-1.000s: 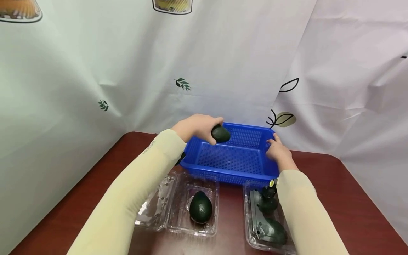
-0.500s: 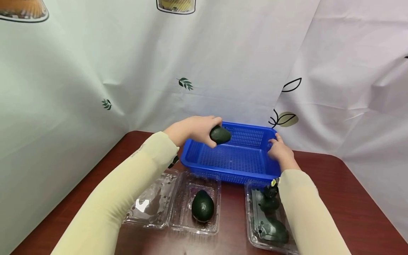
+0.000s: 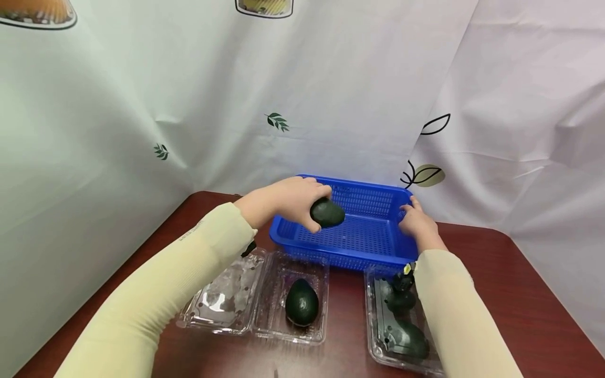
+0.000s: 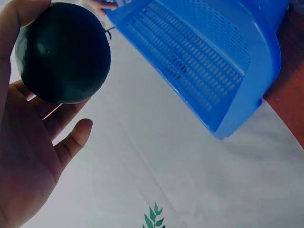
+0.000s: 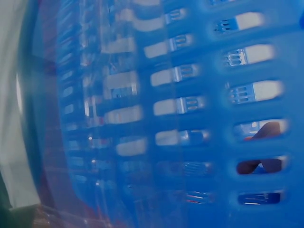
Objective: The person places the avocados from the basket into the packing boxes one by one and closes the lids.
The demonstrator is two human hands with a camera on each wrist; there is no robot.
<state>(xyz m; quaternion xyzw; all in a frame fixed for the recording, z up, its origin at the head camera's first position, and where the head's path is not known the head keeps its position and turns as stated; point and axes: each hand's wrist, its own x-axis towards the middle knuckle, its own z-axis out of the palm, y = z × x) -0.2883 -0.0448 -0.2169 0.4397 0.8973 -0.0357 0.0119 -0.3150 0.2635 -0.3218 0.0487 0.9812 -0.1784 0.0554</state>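
My left hand (image 3: 299, 202) grips a dark green avocado (image 3: 327, 212) above the left part of a blue perforated plastic basket (image 3: 350, 257). In the left wrist view the avocado (image 4: 64, 54) sits between thumb and fingers, apart from the basket (image 4: 247, 95). At the basket's right end, my right hand (image 3: 418, 224) holds the rim, with the thumb on the inner side. Slotted blue basket wall (image 5: 213, 156) fills the right wrist view, and a bit of finger (image 5: 270, 129) shows through a slot. Nearer me, another avocado (image 3: 302, 303) lies in an opened clear clamshell box (image 3: 269, 325).
The clamshell's lid (image 3: 222, 299) lies flat to the left. At the right, under my right forearm, a second clear box (image 3: 373, 336) contains dark green avocados (image 3: 406, 338). A white printed cloth (image 3: 331, 94) hangs behind the dark red table (image 3: 510, 294).
My left hand, with the avocado in it, has come slightly lower and nearer over the basket, its forearm swinging left. The right hand keeps its place on the rim.
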